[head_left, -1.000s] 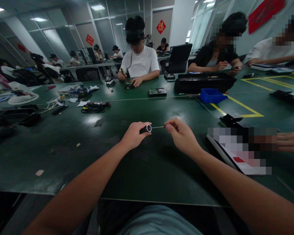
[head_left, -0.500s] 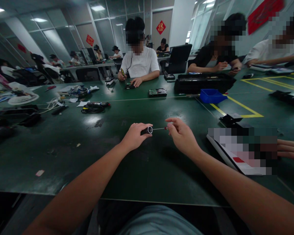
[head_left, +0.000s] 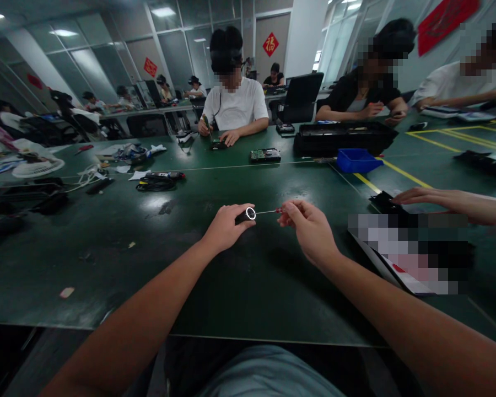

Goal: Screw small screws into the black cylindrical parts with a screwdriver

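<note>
My left hand (head_left: 224, 227) is closed round a small black cylinder (head_left: 247, 215) with a shiny ring at its open end, held just above the green table (head_left: 240, 275). My right hand (head_left: 308, 229) pinches a thin screwdriver (head_left: 270, 211) with a red handle. Its metal shaft points left, and the tip sits at the cylinder's ringed end. Both forearms reach in from the bottom of the view.
A co-worker's hand (head_left: 446, 199) reaches in from the right over a flat blurred item (head_left: 405, 248). A blue bin (head_left: 355, 160), a long black tray (head_left: 341, 138), a circuit board (head_left: 265, 155) and cables (head_left: 157, 182) lie farther back. People sit across the table.
My hands have barely shifted, with the screwdriver tip still at the cylinder. The co-worker's hand on the right has risen and moved left over the blurred item.
</note>
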Tool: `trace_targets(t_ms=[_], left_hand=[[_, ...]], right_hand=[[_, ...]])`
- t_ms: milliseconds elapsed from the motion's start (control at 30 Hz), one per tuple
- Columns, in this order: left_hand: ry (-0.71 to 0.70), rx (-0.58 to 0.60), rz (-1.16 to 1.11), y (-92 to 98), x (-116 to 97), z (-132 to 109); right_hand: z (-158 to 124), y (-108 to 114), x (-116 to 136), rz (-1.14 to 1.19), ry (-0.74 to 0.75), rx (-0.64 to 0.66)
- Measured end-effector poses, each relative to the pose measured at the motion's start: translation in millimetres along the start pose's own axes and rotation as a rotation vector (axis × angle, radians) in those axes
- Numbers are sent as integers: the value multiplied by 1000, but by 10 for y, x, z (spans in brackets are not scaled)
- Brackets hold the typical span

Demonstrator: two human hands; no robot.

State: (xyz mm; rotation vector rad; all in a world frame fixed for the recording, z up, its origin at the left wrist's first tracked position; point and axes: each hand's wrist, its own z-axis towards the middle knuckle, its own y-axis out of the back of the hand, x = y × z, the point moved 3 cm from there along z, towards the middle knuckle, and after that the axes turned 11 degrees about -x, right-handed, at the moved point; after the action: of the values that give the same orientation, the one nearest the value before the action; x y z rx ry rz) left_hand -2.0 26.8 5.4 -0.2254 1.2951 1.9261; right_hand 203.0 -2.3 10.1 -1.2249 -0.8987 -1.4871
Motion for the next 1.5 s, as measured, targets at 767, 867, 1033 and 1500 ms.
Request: trace_targets(t_ms=[767,867,1033,1500], left_hand=[[-130,136,96,-58,16,20],[-126,116,86,-51,8,15],[-122,70,70,-38,6,14],[-109,36,47,-23,-30,14]], right_hand=[[63,44,-95,-15,7,-162],[65,47,-95,-55,12,-135],[52,28,-78,-95,43,-62],[27,15,-21,-21,67,-63]])
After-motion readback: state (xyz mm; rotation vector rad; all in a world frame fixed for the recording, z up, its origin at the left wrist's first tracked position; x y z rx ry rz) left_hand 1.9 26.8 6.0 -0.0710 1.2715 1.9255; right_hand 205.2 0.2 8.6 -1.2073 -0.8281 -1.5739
